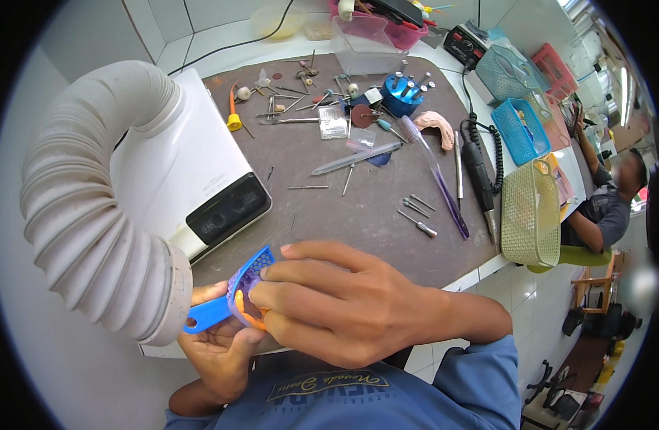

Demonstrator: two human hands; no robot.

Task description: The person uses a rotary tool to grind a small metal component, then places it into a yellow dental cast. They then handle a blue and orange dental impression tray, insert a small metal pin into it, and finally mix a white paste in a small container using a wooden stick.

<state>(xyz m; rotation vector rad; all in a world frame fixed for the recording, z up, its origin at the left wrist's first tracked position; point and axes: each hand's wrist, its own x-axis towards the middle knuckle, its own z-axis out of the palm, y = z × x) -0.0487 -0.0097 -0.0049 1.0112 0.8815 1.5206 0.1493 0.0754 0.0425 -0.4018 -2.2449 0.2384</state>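
Note:
Low over the front edge of the bench, my left hand (216, 355) holds a blue dental impression tray (209, 315) from below, its handle pointing left over my palm. Purple impression material (248, 278) lines the perforated tray, with orange material (239, 301) along its inner edge. My right hand (347, 304) reaches across from the right, its bent fingers closed over the tray's right side. Those fingers hide part of the impression, and whether a small thing is pinched between them I cannot see.
A ribbed suction hose (100, 236) and its white box (193, 168) stand left. Several burs, a blue bur stand (400, 100), a pink dental arch (437, 127), a purple toothbrush (435, 172) and a handpiece (478, 179) lie beyond. Baskets (531, 226) line the right; another person (609, 208) sits there.

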